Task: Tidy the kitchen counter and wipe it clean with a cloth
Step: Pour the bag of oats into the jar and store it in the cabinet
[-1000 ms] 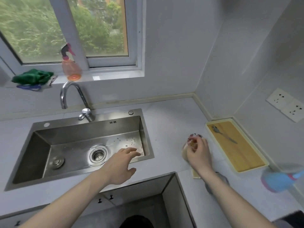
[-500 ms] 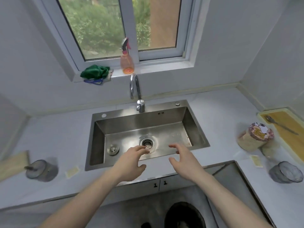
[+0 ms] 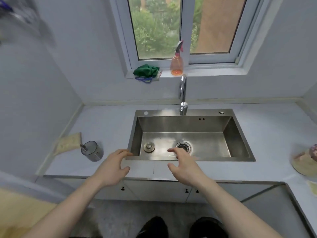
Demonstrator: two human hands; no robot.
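Steel sink (image 3: 188,124), rectangular, empty hands (image 3: 112,169) above

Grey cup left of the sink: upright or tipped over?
Tipped. The grey cup lies tilted on the counter, its open rim facing up-left, with a utensil handle sticking out. Both hands are off it.

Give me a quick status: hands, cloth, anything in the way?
Both hands, left and right, open, empty. Green cloth untouched on windowsill. Grey cup on counter.

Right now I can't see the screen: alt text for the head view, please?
Two open, empty hands, left hand and right hand, hover over a counter before a steel sink; a green cloth lies on the windowsill.
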